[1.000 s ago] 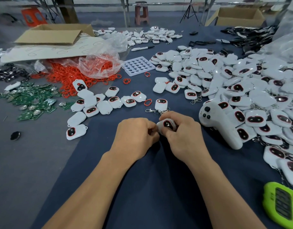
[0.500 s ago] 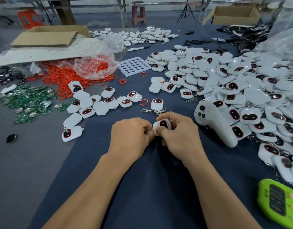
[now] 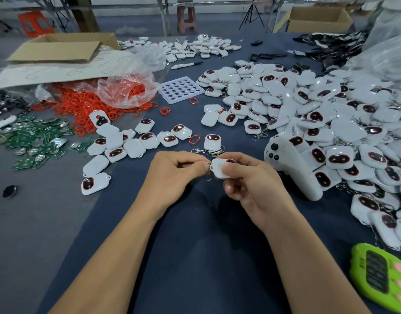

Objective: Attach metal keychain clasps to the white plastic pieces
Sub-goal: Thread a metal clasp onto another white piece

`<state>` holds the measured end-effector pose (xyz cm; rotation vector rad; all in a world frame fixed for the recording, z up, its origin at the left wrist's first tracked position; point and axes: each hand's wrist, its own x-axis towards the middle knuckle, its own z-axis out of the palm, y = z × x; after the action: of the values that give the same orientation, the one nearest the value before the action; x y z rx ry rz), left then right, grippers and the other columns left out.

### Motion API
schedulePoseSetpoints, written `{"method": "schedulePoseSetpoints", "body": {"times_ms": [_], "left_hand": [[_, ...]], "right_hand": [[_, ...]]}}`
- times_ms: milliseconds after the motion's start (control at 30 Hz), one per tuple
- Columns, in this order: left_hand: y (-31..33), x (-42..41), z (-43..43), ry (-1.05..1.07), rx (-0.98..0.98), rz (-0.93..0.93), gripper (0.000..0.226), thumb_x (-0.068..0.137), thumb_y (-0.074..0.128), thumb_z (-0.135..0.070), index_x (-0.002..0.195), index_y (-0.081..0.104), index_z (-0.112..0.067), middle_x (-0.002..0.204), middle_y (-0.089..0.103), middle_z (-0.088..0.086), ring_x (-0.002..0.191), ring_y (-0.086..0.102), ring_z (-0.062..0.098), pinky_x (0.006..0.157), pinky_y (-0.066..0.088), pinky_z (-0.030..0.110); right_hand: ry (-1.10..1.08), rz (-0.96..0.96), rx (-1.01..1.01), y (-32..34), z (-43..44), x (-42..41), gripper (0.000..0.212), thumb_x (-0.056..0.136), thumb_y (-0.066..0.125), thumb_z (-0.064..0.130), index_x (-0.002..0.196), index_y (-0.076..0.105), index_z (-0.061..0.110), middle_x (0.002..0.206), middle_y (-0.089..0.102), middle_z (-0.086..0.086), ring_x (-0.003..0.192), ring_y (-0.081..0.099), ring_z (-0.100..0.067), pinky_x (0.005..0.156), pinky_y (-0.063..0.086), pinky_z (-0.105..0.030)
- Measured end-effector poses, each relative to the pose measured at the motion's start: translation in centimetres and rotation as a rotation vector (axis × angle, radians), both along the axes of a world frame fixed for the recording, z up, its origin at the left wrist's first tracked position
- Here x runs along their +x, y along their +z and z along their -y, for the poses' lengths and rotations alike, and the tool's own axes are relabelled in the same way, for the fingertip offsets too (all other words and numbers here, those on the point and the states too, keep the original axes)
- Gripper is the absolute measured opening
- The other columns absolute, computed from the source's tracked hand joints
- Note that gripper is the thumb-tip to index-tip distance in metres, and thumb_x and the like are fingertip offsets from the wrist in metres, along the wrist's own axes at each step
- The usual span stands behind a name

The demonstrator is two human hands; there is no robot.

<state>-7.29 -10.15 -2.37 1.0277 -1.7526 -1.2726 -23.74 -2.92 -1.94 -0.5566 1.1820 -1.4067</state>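
A wide table covered in dark blue cloth [image 3: 195, 257] fills the near part of the room. Along its left side the cloth ends and a plain grey surface [image 3: 20, 234] takes over. Past the far edge there is a dull grey-blue floor [image 3: 131, 23]. A reddish-brown plastic stool [image 3: 186, 17] stands on it, and an orange plastic stool [image 3: 35, 23] sits further left, blurred. Thin grey metal legs [image 3: 162, 17] rise just beside the reddish stool. A dark brown upright post [image 3: 81, 14] stands between the two stools, and a black tripod [image 3: 251, 15] spreads its feet to the right. The light is soft and even, with faint shadows.
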Motion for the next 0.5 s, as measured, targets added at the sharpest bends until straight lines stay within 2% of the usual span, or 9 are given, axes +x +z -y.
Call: {"method": "schedulePoseSetpoints", "body": {"times_ms": [133,233,367,500], "left_hand": [[0.04,-0.16,-0.38,-0.04,0.111,-0.093,0.008,0.081,0.074,-0.023,0.079,0.081,-0.02,0.077,0.075,-0.003,0.073,0.065,0.007,0.073,0.05,0.016],[0.24,-0.22,-0.43,-0.052,0.131,-0.099,0.007,0.079,0.074,-0.02,0.075,0.08,-0.017,0.074,0.072,-0.004,0.07,0.061,0.007,0.07,0.048,0.017],[0.63,-0.07,-0.39,-0.027,0.066,0.022,0.003,0.071,0.077,-0.025,0.069,0.08,-0.023,0.075,0.071,-0.007,0.069,0.06,0.006,0.069,0.045,0.021],[0.44,0.27,-0.39,-0.022,0.021,0.181,0.005,0.075,0.079,-0.028,0.07,0.08,-0.027,0.075,0.071,-0.008,0.064,0.056,0.007,0.068,0.045,0.029]], "right_hand": [[0.01,0.081,0.008,0.06,0.03,0.08,0.019,0.09,0.06,-0.008,0.098,0.072,0.005,0.075,0.069,-0.01,0.043,0.048,-0.015,0.042,0.032,-0.022],[0.015,0.1,0.008,0.0,-0.04,0.03,0.019,0.09,0.059,-0.008,0.097,0.072,0.004,0.075,0.069,-0.012,0.043,0.048,-0.015,0.039,0.032,-0.021],[0.011,0.067,0.0,-0.09,-0.22,-0.02,0.02,0.09,0.06,-0.008,0.095,0.073,0.006,0.074,0.069,-0.011,0.042,0.048,-0.014,0.039,0.032,-0.021],[-0.032,-0.053,0.002,-0.21,-0.25,0.3,0.021,0.09,0.062,-0.01,0.093,0.074,0.007,0.072,0.067,-0.012,0.041,0.047,-0.014,0.038,0.032,-0.022]]}}
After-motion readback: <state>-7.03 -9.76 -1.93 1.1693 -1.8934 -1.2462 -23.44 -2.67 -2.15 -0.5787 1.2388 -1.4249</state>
